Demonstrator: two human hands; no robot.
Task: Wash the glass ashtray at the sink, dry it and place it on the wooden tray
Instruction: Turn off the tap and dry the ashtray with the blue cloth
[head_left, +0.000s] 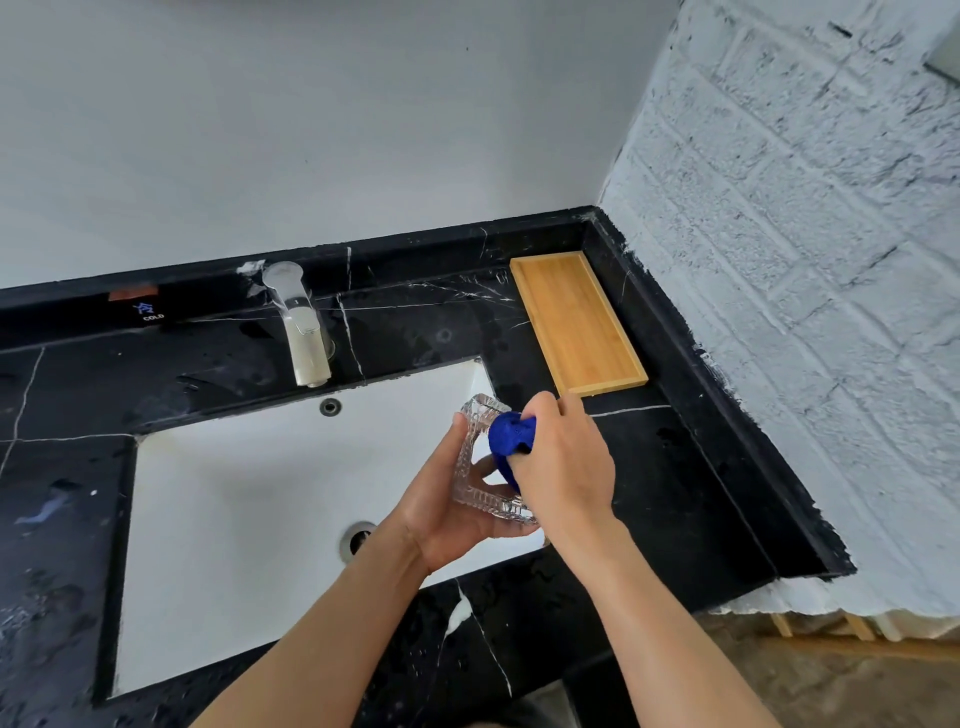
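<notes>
My left hand (447, 512) grips the square cut-glass ashtray (475, 457) from below, tilted on edge over the right side of the white sink (249, 499). My right hand (563, 457) is closed on a bunched blue cloth (511, 434) and presses it into the ashtray's hollow. The wooden tray (574, 319) lies empty on the black counter in the back right corner, just beyond my right hand.
A chrome faucet (301, 327) stands behind the sink, no water running. The black marble counter (670, 483) carries water drops. A raised black ledge and a white brick wall (805, 260) border the counter on the right. The drain (358, 538) sits under my left wrist.
</notes>
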